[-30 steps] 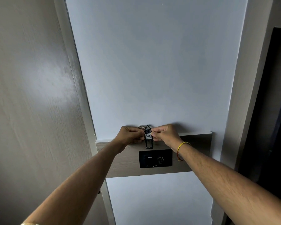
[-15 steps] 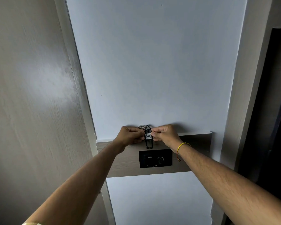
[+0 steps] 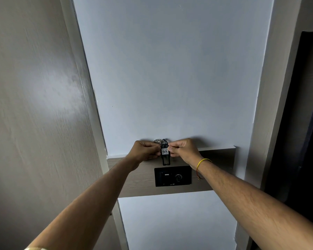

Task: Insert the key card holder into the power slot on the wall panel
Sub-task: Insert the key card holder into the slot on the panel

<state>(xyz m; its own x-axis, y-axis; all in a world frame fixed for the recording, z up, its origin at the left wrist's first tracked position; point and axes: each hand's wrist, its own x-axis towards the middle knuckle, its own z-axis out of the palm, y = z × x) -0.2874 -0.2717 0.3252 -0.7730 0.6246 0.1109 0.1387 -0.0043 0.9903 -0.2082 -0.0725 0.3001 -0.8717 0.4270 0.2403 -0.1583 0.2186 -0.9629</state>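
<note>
A small black key card holder (image 3: 164, 153) with a white number tag hangs upright between my hands, with a metal key ring at its top. My left hand (image 3: 145, 150) pinches it from the left and my right hand (image 3: 183, 149) pinches it from the right. Its lower end sits just above the black wall panel (image 3: 173, 176), apart from it. The panel is set in a wooden strip (image 3: 215, 159) and shows a slot (image 3: 166, 175) on its left part and a round dial (image 3: 178, 177) on its right.
A wood-grain door or cabinet side (image 3: 34, 105) fills the left. White wall (image 3: 170, 69) rises above the panel. A pale frame (image 3: 271, 105) and a dark opening (image 3: 305, 123) stand at the right.
Both hands and the holder stay in nearly the same place above the panel; no clear movement shows.
</note>
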